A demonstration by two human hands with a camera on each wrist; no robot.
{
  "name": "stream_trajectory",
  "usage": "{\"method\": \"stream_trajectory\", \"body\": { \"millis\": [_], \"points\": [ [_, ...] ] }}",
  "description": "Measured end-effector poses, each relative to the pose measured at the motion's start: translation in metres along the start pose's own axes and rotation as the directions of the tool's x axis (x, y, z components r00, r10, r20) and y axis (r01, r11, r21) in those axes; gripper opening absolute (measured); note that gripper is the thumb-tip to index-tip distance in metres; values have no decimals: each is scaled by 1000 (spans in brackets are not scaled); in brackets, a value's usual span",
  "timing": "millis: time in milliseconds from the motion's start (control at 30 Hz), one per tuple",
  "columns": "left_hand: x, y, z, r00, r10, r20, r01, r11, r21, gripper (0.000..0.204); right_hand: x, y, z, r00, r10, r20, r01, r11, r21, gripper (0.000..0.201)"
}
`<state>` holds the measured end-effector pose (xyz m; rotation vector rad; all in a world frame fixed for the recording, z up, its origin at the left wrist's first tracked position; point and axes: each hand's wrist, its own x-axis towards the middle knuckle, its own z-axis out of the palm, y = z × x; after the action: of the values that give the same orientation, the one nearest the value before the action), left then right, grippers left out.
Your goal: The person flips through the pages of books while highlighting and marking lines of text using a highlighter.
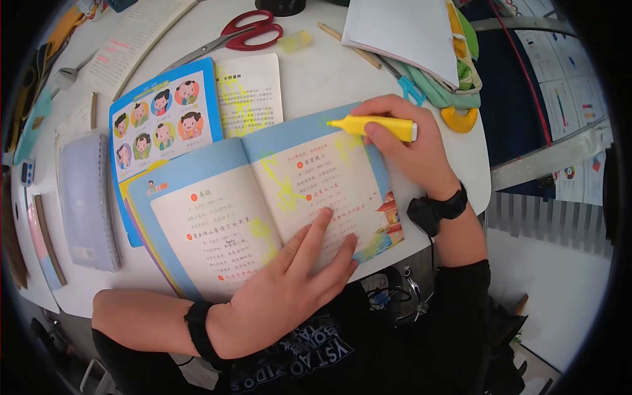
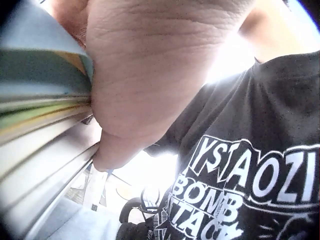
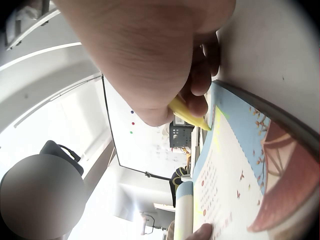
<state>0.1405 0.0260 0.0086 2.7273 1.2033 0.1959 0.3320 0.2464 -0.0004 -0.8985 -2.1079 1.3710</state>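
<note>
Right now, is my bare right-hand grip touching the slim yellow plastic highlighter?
Touching. The head view shows it: the bare right-hand grip holds the slim yellow plastic highlighter, thumb laid against its side.

Reads “YSTAOZI”, “BOMB” and “TACK” on the black shirt (image 2: 245,175), below the open book (image 1: 260,197); reads “春晓” on its left page (image 1: 201,220), “宿建德江” on its right page (image 1: 316,172).

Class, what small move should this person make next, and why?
Probably a short stroke of the yellow highlighter along the blue top border of the right page, since the right hand holds its uncapped tip there, near yellow marks, while the left hand rests on the open book.
</note>
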Motion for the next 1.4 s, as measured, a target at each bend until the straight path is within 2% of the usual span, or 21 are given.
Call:
{"method": "stream_trajectory", "body": {
  "millis": [67,200,267,333,400,467,500,600,700,800,867,1000,1100,1200,1300,1367,1400],
  "points": [
    [0,-1,-3,1000,0,3,0,1000,9,54,1,2,-2,992,-92,83,95,995,-27,21],
    [0,-2,-4,1000,2,4,-2,1000,16,54,2,2,-1,991,-116,70,124,986,-111,18],
    [0,-1,-2,1000,5,12,-5,1000,3,54,0,0,-4,1000,8,-11,-8,998,-68,16],
    [-1,-1,0,1000,4,6,-4,1000,-1,54,0,0,-1,999,29,-46,-28,1000,4,16],
    [0,0,0,1000,4,9,-4,1000,2,55,1,2,0,995,31,-93,-25,997,69,17],
    [1,-1,-3,1000,3,7,-3,1000,18,55,3,6,0,996,-83,-44,80,995,-64,17],
    [0,0,-3,1000,1,5,-1,1000,14,55,3,5,-1,995,-90,-47,87,994,-66,17],
    [0,-1,-3,1000,-3,2,3,1000,15,55,2,2,-1,998,-54,-15,52,996,-78,17],
    [0,1,-1,1000,0,13,0,1000,0,55,1,3,-1,998,21,-59,-22,1000,-21,17],
    [0,1,0,1000,3,12,-3,1000,7,55,2,3,0,990,-13,-142,17,999,29,16],
    [1,0,-2,1000,-4,-6,4,1000,25,56,3,3,-2,994,-40,-97,35,998,-53,15],
    [1,-1,-6,1000,6,19,-6,999,36,55,4,3,-3,993,-60,-102,57,998,-30,14],
    [0,0,-2,1000,4,24,-5,1000,17,55,-1,3,-3,994,-5,-111,5,1000,-5,13],
    [0,2,0,1000,1,14,-1,1000,8,55,-2,2,-1,996,-35,-80,38,999,36,12],
    [1,1,-5,1000,3,14,-4,1000,22,55,1,4,-3,986,-121,-116,114,991,-62,12],
    [1,0,-6,1000,5,22,-5,1000,29,55,0,8,-10,993,-15,-116,14,1000,-8,11],
    [1,0,-6,1000,6,23,-6,999,32,55,1,6,-12,993,-17,-115,16,1000,-8,11]
  ]
}}
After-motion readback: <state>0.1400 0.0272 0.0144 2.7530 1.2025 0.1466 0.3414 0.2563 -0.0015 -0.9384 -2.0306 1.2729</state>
